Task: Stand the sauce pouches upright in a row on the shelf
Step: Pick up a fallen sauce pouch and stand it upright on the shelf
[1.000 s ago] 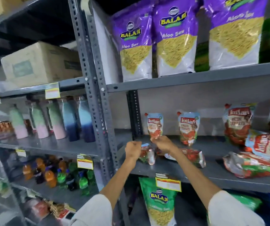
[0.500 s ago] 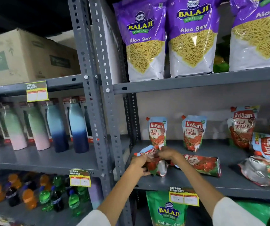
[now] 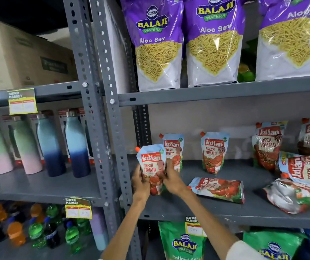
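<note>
A small Kissan tomato sauce pouch (image 3: 151, 164) with an orange spout is held upright at the left end of the grey middle shelf (image 3: 197, 209). My left hand (image 3: 140, 182) grips its left side and my right hand (image 3: 172, 180) its right side. Behind it stands a second small pouch (image 3: 174, 149), and a third (image 3: 213, 152) stands further right. Another small pouch (image 3: 218, 188) lies flat near the front. At the right, larger pouches stand at the back (image 3: 268, 145) and others lie flat (image 3: 304, 170).
Purple Balaji snack bags (image 3: 157, 44) fill the shelf above, green Balaji bags (image 3: 183, 243) the one below. A perforated grey upright (image 3: 113, 128) stands just left of my hands. The left bay holds steel bottles (image 3: 77, 145), drink bottles (image 3: 36, 231) and a cardboard box (image 3: 19, 55).
The pouch that lay flat under my hands is now lifted upright between both hands. The camera has moved closer to the shelf.
</note>
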Demonstrator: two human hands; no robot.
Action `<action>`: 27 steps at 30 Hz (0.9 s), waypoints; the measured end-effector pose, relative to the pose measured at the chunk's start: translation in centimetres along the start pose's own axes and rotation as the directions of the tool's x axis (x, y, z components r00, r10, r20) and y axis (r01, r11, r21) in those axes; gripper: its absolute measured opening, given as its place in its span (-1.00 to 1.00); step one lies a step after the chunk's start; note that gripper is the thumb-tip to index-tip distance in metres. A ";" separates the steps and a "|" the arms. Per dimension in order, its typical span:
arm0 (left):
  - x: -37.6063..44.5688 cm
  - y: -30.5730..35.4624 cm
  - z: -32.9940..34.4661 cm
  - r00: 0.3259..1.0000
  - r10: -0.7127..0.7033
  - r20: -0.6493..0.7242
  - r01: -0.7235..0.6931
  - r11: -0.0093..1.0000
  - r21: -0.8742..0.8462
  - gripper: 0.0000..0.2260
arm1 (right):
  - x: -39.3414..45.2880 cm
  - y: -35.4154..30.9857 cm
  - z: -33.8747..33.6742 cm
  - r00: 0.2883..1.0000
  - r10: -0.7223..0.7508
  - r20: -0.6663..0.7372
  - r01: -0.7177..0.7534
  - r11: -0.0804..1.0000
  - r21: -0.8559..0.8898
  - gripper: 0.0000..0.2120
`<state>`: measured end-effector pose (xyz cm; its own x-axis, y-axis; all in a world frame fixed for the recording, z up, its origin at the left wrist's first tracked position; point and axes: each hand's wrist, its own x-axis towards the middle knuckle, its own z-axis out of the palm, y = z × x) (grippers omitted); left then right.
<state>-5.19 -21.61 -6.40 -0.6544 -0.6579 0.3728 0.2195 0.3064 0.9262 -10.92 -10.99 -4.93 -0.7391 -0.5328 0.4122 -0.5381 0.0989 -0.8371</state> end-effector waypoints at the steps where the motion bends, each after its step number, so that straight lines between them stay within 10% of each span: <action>1: -0.3 -0.6 0.1 1.000 -0.007 -0.017 0.007 1.000 -0.009 -0.48 | -0.1 0.5 0.2 1.000 -0.005 0.009 0.005 1.000 0.003 -0.54; 7: -1.6 -0.2 0.9 0.997 -0.071 -0.016 0.071 0.997 -0.003 -0.44 | 0.1 0.9 -1.0 0.998 0.034 0.049 -0.038 0.997 0.072 -0.55; 14: -6.5 2.5 5.9 0.877 -0.295 -0.380 0.293 0.954 -0.066 -0.60 | -0.2 2.4 -11.5 0.980 0.186 0.068 -0.126 0.850 -0.511 -0.79; 16: -7.9 3.9 8.3 0.830 -0.525 -0.191 0.458 0.835 -0.303 -0.68 | -0.3 3.0 -15.6 0.932 0.355 0.079 -0.205 0.694 -0.690 -0.72; 18: -9.4 5.9 10.2 0.642 -0.747 0.175 0.731 0.526 -0.434 -0.68 | -0.8 3.4 -18.2 0.851 0.522 0.065 -0.266 0.533 -0.803 -0.57; 21: -10.9 7.5 13.4 0.438 -0.763 0.476 0.882 0.262 -0.392 -0.50 | -1.3 3.6 -19.9 0.747 0.657 0.100 -0.356 0.522 -0.775 -0.50; 24: -11.0 8.4 15.8 0.410 -0.750 0.519 0.901 0.246 -0.357 -0.49 | -2.2 3.6 -20.3 0.744 0.648 0.165 -0.417 0.642 -0.643 -0.56; 27: -11.4 8.2 16.7 0.526 -0.718 0.455 0.846 0.391 -0.363 -0.62 | -3.6 3.1 -20.3 0.838 0.495 0.230 -0.342 0.805 -0.485 -0.67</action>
<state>-8.04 -0.08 -3.96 -0.8314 -0.2534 -0.4945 -0.2056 -0.6864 0.6975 -18.13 8.31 -1.73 -0.7924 -0.5908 -0.1516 -0.3767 0.6696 -0.6401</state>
